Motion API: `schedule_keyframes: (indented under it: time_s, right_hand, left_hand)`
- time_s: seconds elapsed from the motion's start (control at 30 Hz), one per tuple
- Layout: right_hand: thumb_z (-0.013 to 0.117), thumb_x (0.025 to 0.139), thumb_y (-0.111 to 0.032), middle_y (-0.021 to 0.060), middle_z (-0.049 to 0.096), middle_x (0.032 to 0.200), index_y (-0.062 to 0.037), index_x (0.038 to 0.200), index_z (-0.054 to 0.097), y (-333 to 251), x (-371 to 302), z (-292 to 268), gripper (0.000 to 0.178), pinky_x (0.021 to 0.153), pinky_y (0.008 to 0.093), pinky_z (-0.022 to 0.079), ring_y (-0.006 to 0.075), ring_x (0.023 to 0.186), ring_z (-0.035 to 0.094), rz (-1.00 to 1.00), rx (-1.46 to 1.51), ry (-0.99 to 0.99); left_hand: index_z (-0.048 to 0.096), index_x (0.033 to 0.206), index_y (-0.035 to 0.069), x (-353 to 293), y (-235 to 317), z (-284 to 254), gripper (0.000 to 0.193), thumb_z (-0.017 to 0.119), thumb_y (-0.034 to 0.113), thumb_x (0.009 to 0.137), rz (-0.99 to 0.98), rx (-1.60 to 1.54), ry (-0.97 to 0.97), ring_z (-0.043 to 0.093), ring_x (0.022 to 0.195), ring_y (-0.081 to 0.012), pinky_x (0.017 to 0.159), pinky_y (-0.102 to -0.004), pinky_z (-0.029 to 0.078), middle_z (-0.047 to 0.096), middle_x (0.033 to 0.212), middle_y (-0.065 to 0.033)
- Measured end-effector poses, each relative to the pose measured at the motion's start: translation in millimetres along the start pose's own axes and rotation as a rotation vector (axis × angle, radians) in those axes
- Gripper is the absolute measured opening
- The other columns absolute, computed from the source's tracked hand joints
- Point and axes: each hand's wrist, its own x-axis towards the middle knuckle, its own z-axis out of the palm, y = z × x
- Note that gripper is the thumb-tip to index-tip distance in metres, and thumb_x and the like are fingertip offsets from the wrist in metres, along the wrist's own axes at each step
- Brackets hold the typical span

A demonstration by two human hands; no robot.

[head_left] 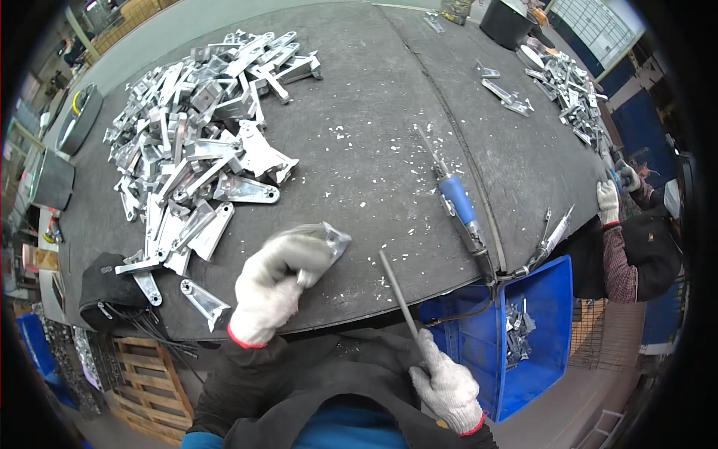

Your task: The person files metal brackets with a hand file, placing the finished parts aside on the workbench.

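Lighting diffuse, moderately bright; shadows soft. Glare on metal brackets [196,138], upper left; some surfaces burnt white. Motion blur on left hand [275,283] and its metal piece [339,240], centre; blue tool [458,200], right of centre, sharper. Fisheye: tabletop [359,112] edges bow; corners black; periphery soft.

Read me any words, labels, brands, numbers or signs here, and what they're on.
None is readable.
Pale gridded panel, upper right: any writing too small.
Black item, left: small pale mark, too small to read.
Metal parts, grey rod, blue tool: no legible lettering.
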Motion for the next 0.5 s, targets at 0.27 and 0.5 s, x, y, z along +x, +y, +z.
schedule_keyframes:
  time_s: [0.27, 0.5]
  right_hand:
    - [0.073, 0.095, -0.015, 0.0124, 0.075, 0.105, -0.0153, 0.164, 0.048, 15, 20, 25, 0.073, 0.076, 0.0493, 0.063, 0.0366, 0.086, 0.076, -0.021, 0.229, 0.016]
    - [0.077, 0.095, -0.019, 0.0112, 0.072, 0.091, -0.0238, 0.156, 0.061, 14, 20, 12, 0.063, 0.068, 0.0474, 0.061, 0.0352, 0.076, 0.073, -0.113, 0.104, 0.05]
  left_hand:
    - [0.066, 0.141, 0.011, -28, 25, 16, 0.068, 0.082, 0.002, 0.076, 0.015, 1.491, 0.355, 0.062, 0.132, -0.0367, 0.112, -0.0492, 0.049, 0.068, 0.142, -0.012]
    - [0.068, 0.133, 0.018, 1, -3, 35, 0.074, 0.097, 0.031, 0.065, 0.029, 1.395, -0.049, 0.063, 0.122, -0.0321, 0.107, -0.0486, 0.05, 0.068, 0.121, -0.0038]
